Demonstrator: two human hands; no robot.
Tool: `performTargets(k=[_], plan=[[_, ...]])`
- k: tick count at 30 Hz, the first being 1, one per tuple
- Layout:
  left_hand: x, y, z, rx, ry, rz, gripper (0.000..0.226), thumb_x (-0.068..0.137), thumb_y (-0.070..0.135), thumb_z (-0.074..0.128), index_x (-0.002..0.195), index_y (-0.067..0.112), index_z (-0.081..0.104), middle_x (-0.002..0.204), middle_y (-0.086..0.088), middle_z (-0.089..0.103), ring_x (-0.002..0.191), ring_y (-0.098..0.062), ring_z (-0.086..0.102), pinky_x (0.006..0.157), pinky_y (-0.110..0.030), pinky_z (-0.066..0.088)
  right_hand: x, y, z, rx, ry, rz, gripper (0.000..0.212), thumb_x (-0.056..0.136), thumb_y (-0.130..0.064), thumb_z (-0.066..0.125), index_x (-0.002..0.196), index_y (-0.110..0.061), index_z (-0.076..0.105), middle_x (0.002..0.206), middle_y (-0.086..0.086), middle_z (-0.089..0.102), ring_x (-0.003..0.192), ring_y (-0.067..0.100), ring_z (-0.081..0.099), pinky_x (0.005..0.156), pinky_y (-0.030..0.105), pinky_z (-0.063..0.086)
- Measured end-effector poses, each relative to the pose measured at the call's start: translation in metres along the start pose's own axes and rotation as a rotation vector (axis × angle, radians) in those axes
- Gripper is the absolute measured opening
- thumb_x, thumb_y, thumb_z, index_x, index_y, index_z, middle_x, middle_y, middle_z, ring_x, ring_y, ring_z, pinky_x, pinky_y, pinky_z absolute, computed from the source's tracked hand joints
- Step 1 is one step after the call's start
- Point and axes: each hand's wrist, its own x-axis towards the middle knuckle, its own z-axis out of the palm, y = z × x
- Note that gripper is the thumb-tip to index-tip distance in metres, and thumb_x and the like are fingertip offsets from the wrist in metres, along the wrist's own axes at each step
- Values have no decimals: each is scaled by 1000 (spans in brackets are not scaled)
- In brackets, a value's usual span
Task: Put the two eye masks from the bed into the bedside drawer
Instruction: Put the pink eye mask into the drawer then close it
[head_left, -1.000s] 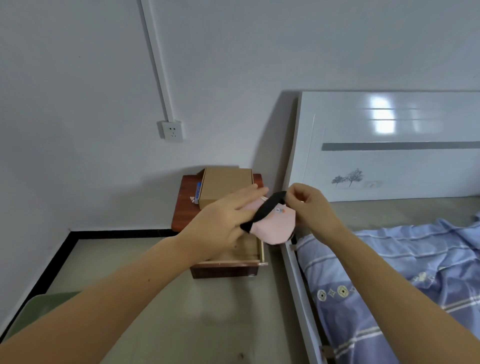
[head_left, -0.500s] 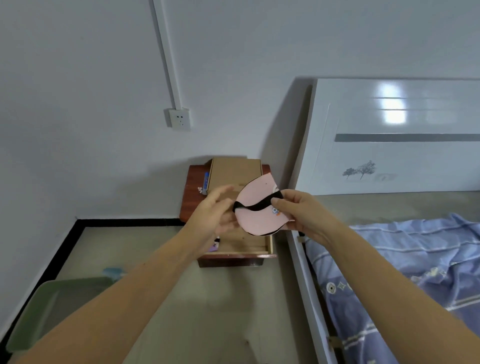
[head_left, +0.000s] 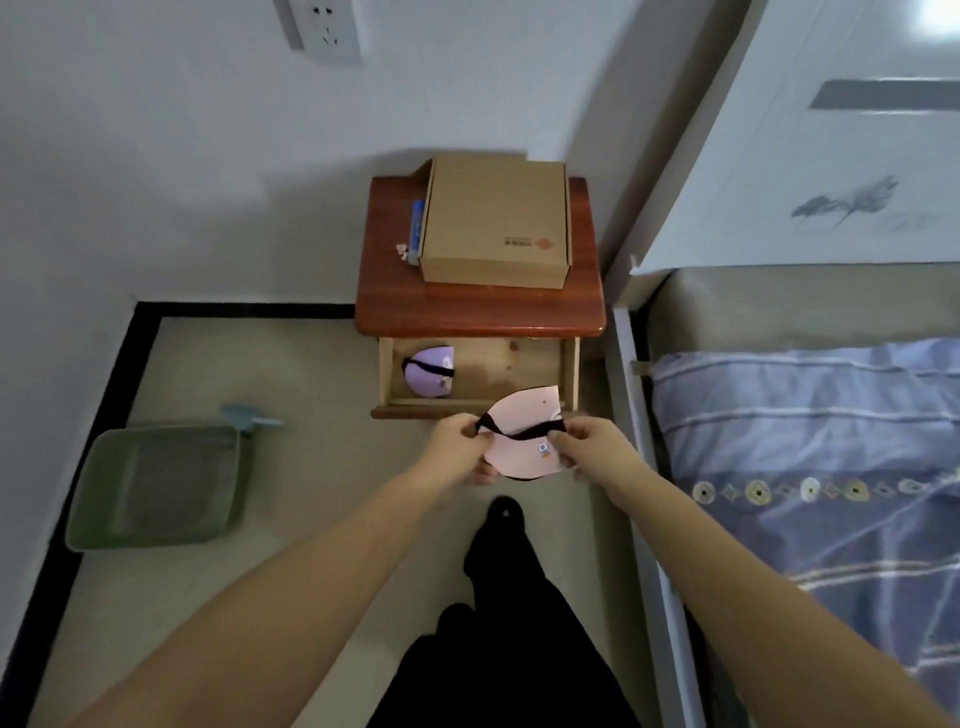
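just short of the open drawer (head_left: 475, 382), both hands' grips pinch the pink eye mask (head_left: 524, 441): left hand (head_left: 457, 441), right hand (head_left: 592, 441), long axis crosswise.

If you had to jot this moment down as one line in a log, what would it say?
purple eye mask: in open drawer | pink eye mask: held by left hand and right hand, above drawer front

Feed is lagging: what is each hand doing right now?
Left hand: closed on the pink mask, at its left end.
Right hand: closed on the same mask, at its right end.
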Motion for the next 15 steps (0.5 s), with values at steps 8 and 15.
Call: performTargets(k=[8, 15], plan=[[149, 11, 7, 129, 107, -145, 17, 90, 5, 45, 98, 7, 60, 77, -15, 61, 44, -21, 57, 34, -19, 48, 155, 4, 2, -114, -54, 146, 17, 88, -16, 58, 101, -6, 62, 81, 9, 66, 71, 22, 63, 63, 30, 54], [278, -40, 13, 242, 240, -243, 32, 94, 13, 40, 123, 8, 51, 104, -21, 65, 78, -32, 67, 67, -37, 60, 270, 40, 36, -116, -93, 289, 19, 91, -14, 53, 109, -9, 59, 77, 3, 67, 65, 16, 67, 52, 22, 54]])
